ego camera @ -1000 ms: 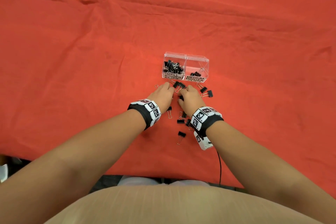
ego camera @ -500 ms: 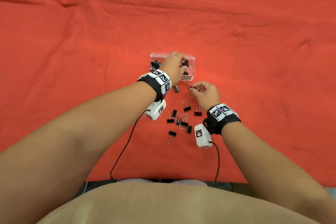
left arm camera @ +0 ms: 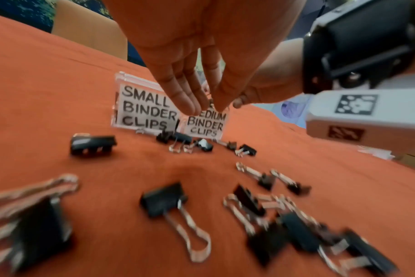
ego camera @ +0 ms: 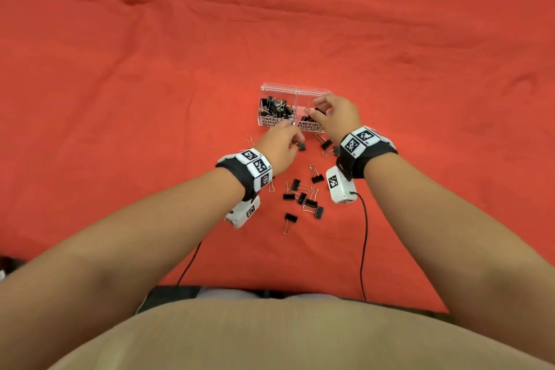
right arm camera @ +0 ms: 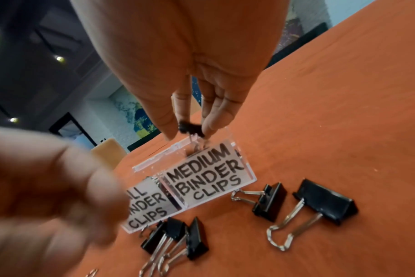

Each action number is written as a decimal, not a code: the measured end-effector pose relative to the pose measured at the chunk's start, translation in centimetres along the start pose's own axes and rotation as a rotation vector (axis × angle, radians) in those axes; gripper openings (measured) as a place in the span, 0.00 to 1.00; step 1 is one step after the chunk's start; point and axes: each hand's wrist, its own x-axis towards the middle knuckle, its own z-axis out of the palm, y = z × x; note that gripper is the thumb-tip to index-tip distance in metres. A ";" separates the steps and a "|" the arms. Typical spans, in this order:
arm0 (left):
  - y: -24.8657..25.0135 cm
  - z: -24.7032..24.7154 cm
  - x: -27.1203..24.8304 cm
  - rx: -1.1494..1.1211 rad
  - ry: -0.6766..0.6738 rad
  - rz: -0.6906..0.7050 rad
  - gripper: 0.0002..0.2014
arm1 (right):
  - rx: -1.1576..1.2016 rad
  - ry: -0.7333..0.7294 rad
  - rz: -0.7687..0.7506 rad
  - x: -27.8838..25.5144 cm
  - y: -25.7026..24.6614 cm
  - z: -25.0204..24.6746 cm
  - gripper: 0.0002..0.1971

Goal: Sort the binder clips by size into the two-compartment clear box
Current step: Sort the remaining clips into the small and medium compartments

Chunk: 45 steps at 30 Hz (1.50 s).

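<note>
The clear two-compartment box (ego camera: 295,90) stands on the red cloth. Its left half, labelled SMALL BINDER CLIPS (left arm camera: 145,108), holds several black clips (ego camera: 276,106). My right hand (ego camera: 319,108) hovers over the half labelled MEDIUM BINDER CLIPS (right arm camera: 209,168) and pinches a black binder clip (right arm camera: 192,129) just above its rim. My left hand (ego camera: 292,137) is low in front of the box, its fingers (left arm camera: 190,101) straight, close together and holding nothing. Its fingertips are next to a loose clip (ego camera: 301,146). Several more loose clips (ego camera: 303,198) lie scattered between my wrists.
The red cloth (ego camera: 150,69) covers the whole table and is wrinkled at the back. Two black cables (ego camera: 364,243) run from the wrist cameras over the near table edge (ego camera: 270,291). Two clips (right arm camera: 296,204) lie just right of the box front.
My left hand has come back from over the box to the cloth in front of it. My right hand has lifted a clip from the table to above the medium compartment.
</note>
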 end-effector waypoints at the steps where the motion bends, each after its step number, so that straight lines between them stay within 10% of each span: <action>1: -0.3 0.5 -0.9 0.018 -0.040 -0.008 0.10 | -0.008 -0.008 -0.010 -0.1 0.0 0.0 0.12; 16: -1.7 4.7 -6.9 0.318 -0.265 0.044 0.13 | -0.303 -0.241 0.177 -10.0 7.5 0.9 0.08; 32: -0.9 4.5 -6.5 0.123 -0.039 0.025 0.10 | -0.151 -0.123 0.103 -10.1 5.0 3.6 0.22; 45: -0.1 5.2 -5.1 0.337 -0.234 0.061 0.11 | -0.152 -0.016 0.105 -8.6 4.7 1.1 0.11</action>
